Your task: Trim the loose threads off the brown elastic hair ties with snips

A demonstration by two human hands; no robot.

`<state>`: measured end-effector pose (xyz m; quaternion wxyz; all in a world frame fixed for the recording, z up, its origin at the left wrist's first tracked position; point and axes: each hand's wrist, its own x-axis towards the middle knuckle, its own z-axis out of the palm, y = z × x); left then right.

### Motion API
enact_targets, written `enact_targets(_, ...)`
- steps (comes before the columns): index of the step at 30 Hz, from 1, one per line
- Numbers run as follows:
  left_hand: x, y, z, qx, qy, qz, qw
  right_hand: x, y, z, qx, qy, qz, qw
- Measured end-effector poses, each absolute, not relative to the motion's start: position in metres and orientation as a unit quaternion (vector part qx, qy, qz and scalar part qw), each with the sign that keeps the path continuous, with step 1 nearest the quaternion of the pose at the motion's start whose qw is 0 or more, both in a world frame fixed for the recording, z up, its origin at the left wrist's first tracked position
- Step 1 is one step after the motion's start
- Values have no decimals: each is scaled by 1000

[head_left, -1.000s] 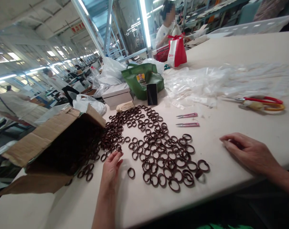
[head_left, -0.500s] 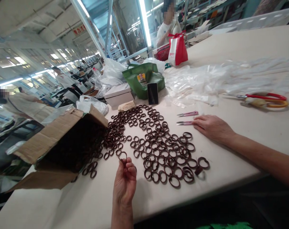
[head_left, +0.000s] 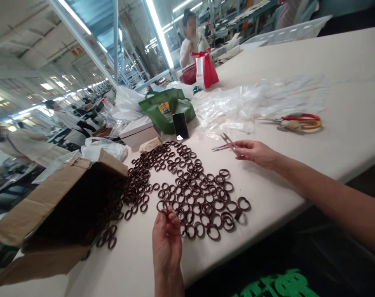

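My left hand (head_left: 166, 236) is raised a little over the table's near edge, fingers pinched on one dark brown ring (head_left: 162, 206). Just beyond it, several more brown rings (head_left: 193, 185) lie spread across the white table (head_left: 298, 173). My right hand (head_left: 255, 152) reaches out past the rings and is closed on a pair of pink thread snips (head_left: 224, 142), lifting them off the table. A second pair of pink snips (head_left: 221, 147) lies right beside them.
An open cardboard box (head_left: 60, 206) full of brown rings lies on its side at the left. Behind the rings are a phone (head_left: 180, 126), a white box (head_left: 138, 133), a green bag (head_left: 165, 108), clear plastic bags (head_left: 237, 107), red-handled scissors (head_left: 298, 122) and a red bag (head_left: 206, 71). Other people work further off.
My left hand picked one ring off the table and lifted it. My right hand moved left from the table's near right side to the pink snips and took hold of one pair.
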<state>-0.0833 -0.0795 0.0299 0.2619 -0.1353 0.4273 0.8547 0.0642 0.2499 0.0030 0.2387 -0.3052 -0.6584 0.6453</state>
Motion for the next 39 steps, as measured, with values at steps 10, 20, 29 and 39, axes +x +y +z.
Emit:
enact_targets(10,-62,-55,32,-139,448,837,283,72,156,23,-147,-429,882,132)
enact_targets(20,-50,-54,22,-74,496,820,274,62,95,43,-86,-753,631,165)
enact_targets(29,-48,-57,7,-7,524,813,255,61,85,55,-117,-869,458,150)
enact_targets(39,-45,-57,3,43,553,799,233,60,86,54,-112,-882,443,114)
